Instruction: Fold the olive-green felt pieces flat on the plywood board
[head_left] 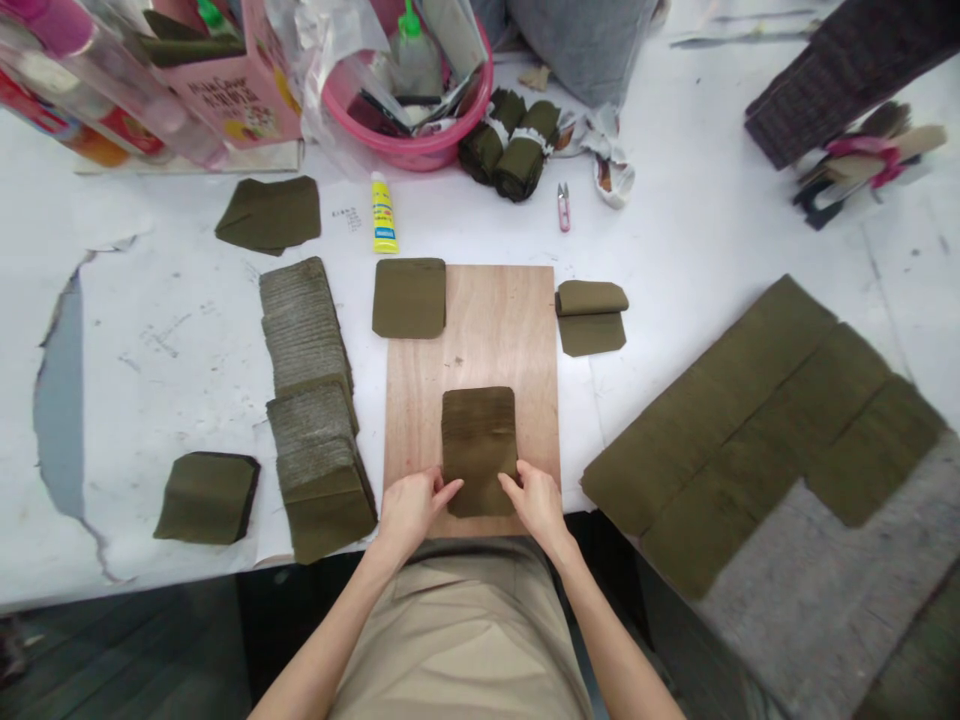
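An olive-green fabric piece (478,435) lies on a wooden board (499,330) in front of me. My left hand (414,503) grips its left edge near the lower corner between thumb and fingers. On the opposite edge, my right hand (536,497) pinches the same piece. A stack of cut-cornered green pieces (409,298) overlaps the board's upper left corner. Right of the board sits a folded green piece (592,318). To the left runs a row of overlapping green pieces (307,330), some showing greyish, fuzzy surfaces.
Another green stack (206,498) lies at the left front. Large green fabric panels (750,430) cover the right side. Behind stand a pink basket (420,150) of tools, rolled green bundles (510,145), a yellow tube (384,215) and small thread snips (564,207). A dark sleeve (847,75) reaches in upper right.
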